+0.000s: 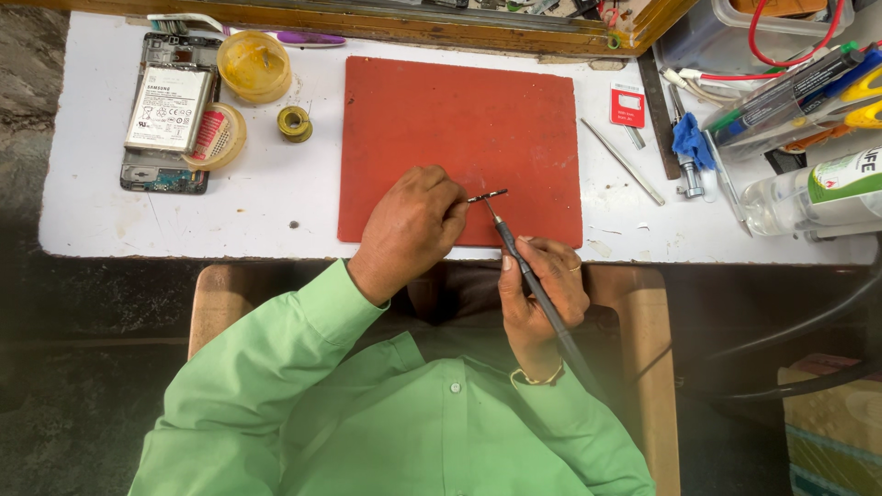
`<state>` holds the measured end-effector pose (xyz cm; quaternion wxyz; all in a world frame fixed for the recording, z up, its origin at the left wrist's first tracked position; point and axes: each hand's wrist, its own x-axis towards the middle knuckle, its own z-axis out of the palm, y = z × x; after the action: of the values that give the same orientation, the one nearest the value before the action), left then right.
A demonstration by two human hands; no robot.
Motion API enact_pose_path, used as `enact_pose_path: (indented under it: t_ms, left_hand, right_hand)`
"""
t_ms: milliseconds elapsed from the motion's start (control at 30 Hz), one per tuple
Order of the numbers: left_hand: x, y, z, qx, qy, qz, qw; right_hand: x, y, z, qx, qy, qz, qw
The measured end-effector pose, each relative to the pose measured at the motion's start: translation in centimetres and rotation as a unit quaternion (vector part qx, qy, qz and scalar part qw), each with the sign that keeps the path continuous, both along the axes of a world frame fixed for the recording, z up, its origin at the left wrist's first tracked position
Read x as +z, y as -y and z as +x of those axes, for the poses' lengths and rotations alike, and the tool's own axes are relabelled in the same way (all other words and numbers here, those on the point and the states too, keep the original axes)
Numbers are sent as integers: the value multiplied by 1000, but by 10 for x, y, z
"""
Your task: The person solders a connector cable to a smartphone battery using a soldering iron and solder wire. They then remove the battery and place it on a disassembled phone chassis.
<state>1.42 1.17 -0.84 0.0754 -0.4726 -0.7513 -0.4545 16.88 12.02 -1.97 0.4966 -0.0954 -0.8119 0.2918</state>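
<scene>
Plainly, the white table [276, 197] is the largest thing, its far edge cut off by a wooden frame [413, 28]. On it lies the red mat [459, 119], which reaches out beyond both hands. Well to the left of the left hand [409, 230] sits an opened phone [168, 115] with its battery showing, a yellow tub [254, 66] and a small solder spool [295, 123] beside it. Far to the right of the right hand [544, 289], a heap of tools and a clear bottle [813, 193] run out of view. The left hand is closed narrow, pinching a small dark part [487, 196] at its fingertips, just over the mat's near edge; the part is too small to identify, perhaps a thin metal strip. The right hand is wrapped around a slim dark tool [537, 285], whose tip meets the part. The tool's rear end disappears against the green shirt [413, 422].
</scene>
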Motion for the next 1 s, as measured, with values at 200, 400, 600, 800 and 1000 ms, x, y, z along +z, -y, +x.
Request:
enact_pose_path:
  t_ms: [200, 400, 600, 800, 1000]
  left_hand:
    - [0, 0, 0, 1, -7, -1, 1000]
    - [-1, 0, 0, -1, -16, -2, 1000]
    - [0, 0, 0, -1, -15, -3, 1000]
    - [1, 1, 1, -1, -12, 3, 1000]
    - [1, 0, 1, -1, -11, -1, 1000]
  right_hand:
    - [-1, 2, -1, 4, 2, 10, 1000]
    - [-2, 1, -2, 6, 0, 11, 1000]
    - [0, 3, 0, 1, 17, 8, 1000]
    - [1, 0, 1, -23, 8, -3, 1000]
    - [-2, -1, 1, -36, 15, -2, 999]
